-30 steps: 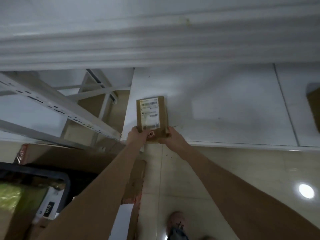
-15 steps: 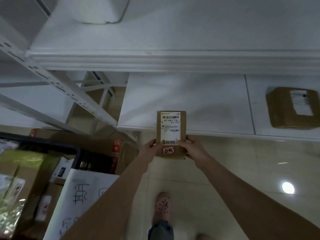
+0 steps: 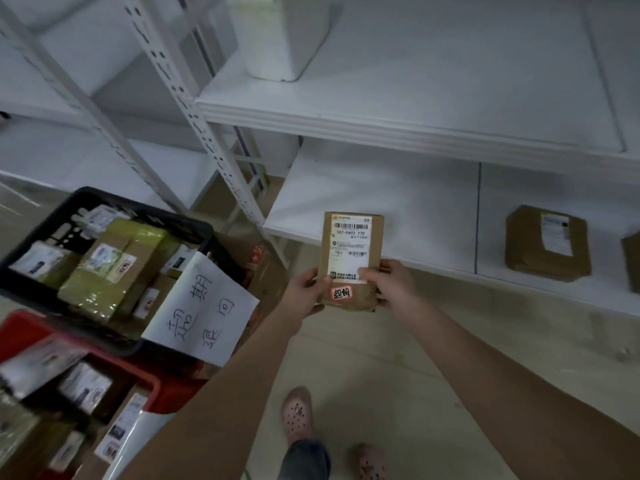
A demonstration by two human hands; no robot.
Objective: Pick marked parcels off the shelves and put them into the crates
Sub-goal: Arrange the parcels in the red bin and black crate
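We held the marked parcel (image 3: 349, 258) in front of the lower shelf (image 3: 398, 202), left hand (image 3: 304, 292) and right hand (image 3: 391, 282) pinching its near end. The black crate (image 3: 145, 211) on the left already held several. This one was not yet in, and a second parcel (image 3: 545, 244) lay on the shelf to the right.

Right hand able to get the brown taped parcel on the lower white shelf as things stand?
Probably not yet: the right hand and left hand both grip the small brown sticker-marked parcel. The way to the brown taped parcel on the lower white shelf looks open.
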